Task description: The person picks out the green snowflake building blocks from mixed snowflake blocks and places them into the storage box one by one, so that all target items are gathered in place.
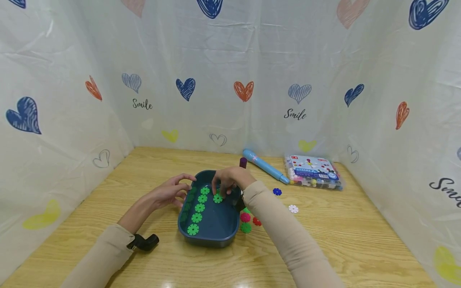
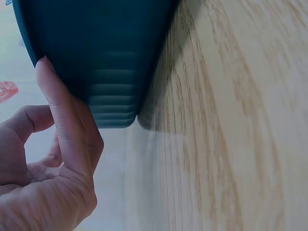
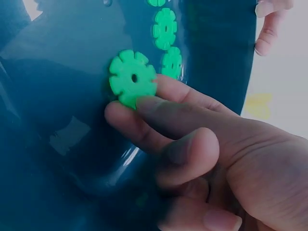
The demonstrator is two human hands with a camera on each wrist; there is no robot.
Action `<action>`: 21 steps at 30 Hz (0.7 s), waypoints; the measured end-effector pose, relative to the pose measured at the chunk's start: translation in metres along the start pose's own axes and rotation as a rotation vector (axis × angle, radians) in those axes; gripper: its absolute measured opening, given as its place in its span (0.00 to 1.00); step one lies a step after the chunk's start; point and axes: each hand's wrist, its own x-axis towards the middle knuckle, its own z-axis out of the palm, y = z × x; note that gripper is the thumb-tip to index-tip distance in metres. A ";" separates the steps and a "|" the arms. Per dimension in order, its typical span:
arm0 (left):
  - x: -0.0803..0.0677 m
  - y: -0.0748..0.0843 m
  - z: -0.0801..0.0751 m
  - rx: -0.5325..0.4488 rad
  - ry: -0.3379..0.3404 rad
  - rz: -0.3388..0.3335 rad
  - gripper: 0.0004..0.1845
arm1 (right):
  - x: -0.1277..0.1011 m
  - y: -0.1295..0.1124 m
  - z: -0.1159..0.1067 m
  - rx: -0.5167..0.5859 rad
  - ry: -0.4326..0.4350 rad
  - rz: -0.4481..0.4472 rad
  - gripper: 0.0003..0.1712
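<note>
A dark blue tray (image 1: 216,224) stands on the table, with a column of green notched discs (image 1: 196,217) along its left side. In the head view, my right hand (image 1: 230,181) reaches down inside the tray. Its fingertips pinch the lower edge of a green disc (image 3: 132,79) in the right wrist view; some of its other fingers are blurred. My left hand (image 1: 173,191) is at the tray's left side. One fairly straight finger touches the rim, and the other fingers are loosely bent, as the left wrist view shows (image 2: 62,159).
Right of the tray lie loose pink (image 1: 245,217), red, green, blue (image 1: 277,191) and white discs (image 1: 293,209). A blue tube (image 1: 266,166) and a clear box of coloured pieces (image 1: 314,172) lie at the back. A dark purple cylinder (image 1: 243,162) shows behind my right hand.
</note>
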 end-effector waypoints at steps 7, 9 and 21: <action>0.002 0.001 0.002 0.013 0.015 -0.007 0.25 | -0.013 0.003 -0.011 -0.002 0.061 -0.047 0.13; 0.002 0.002 0.002 0.016 0.017 -0.007 0.25 | -0.021 0.005 -0.017 0.007 0.091 -0.072 0.13; 0.000 0.004 0.000 0.041 0.018 -0.010 0.26 | -0.067 0.034 -0.020 -0.050 0.281 -0.236 0.04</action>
